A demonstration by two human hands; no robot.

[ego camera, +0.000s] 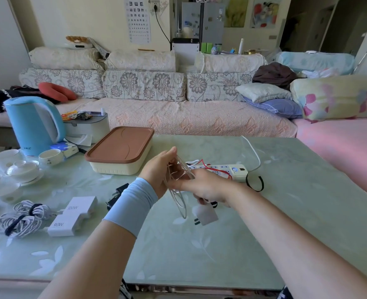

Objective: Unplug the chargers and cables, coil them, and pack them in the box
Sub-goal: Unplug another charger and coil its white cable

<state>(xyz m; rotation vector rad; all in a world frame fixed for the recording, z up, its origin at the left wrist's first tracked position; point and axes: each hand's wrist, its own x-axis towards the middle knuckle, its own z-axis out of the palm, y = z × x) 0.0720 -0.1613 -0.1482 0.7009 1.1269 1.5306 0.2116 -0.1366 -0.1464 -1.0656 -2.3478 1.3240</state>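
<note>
My left hand (160,169) is raised over the table with loops of a thin white cable (181,186) wound around its straight fingers. My right hand (206,188) grips the same cable just right of the loops. A white charger plug (206,214) dangles below my right hand. The white power strip (223,170) lies behind my hands with a red wire (208,167) on it. The cream box with a closed brown lid (122,147) stands to the back left. Two white chargers (72,216) with coiled, tied cables (22,219) lie at the left.
A blue kettle (34,124), white cups and bowls (24,169) crowd the table's left. A black adapter (115,195) lies behind my left forearm. A black band (255,183) rests by the power strip. A sofa stands beyond the table's far edge.
</note>
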